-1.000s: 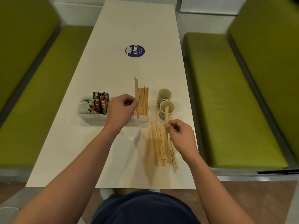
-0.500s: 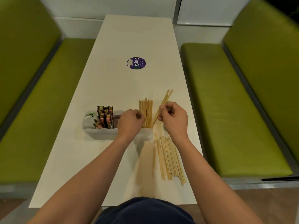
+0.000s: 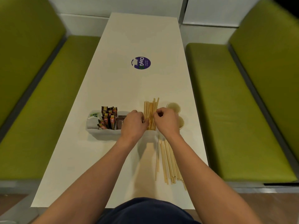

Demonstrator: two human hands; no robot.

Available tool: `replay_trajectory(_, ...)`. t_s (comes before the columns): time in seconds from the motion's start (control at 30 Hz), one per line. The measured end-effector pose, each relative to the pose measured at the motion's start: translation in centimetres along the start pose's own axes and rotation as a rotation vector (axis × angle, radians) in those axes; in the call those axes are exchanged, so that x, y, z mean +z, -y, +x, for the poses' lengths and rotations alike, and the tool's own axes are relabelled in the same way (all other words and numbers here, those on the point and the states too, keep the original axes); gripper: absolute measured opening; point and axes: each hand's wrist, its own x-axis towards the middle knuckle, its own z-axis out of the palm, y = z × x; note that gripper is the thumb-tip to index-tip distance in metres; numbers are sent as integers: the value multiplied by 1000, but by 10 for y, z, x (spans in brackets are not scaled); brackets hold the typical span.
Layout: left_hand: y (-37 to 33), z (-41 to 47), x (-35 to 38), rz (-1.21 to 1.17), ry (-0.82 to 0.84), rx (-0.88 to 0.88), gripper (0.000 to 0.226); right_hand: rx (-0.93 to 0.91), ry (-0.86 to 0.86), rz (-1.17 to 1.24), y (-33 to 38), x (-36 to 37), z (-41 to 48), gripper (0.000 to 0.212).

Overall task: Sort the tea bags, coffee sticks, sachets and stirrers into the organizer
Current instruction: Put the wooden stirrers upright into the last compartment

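Stirrers (image 3: 151, 115) stand bunched at the right end of the organizer (image 3: 103, 135), and a loose pile (image 3: 169, 160) lies near the table (image 3: 129, 88)'s near-right corner. The right hand (image 3: 167, 122) pinches the bunch, while the grip of the left hand (image 3: 132, 124) is unclear. They are likely light and brittle, best held mid-length.

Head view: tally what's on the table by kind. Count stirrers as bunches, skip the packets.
Organizer: 1
Cups: 2
Stirrer bunches: 2, the standing stirrer bunch upright in its compartment and the loose stirrer bunch flat on the table
Round sticker: 1
Total: 6
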Motion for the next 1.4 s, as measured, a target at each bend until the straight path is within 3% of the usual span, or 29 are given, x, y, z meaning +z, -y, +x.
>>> replay_trajectory(0.43,-2,-14,-9,-40,-62,58,24,-90,8,-134,-7,-4,-14,32)
replay_trajectory(0.63,-5,-49,-5,-112,-57,87,20,-129,-17,-5,-21,-44,-59,16)
replay_trajectory(0.77,-9,-78,14,-151,151,-31,26,-15,-19,-66,-58,-61,-81,15)
replay_trajectory(0.9,-20,-100,42,-109,292,-153,29,170,135,-284,-95,-61,-86,35)
replay_trajectory(1.1,-48,-113,63,-54,307,-208,40,211,182,-304,-115,-48,-88,38)
replay_trajectory(1.3,-56,-108,63,-99,328,-324,27,257,184,-241,-116,-43,-80,16)
replay_trajectory(1.4,-55,-107,62,-163,333,-376,25,277,185,-203,-117,-44,-78,16)
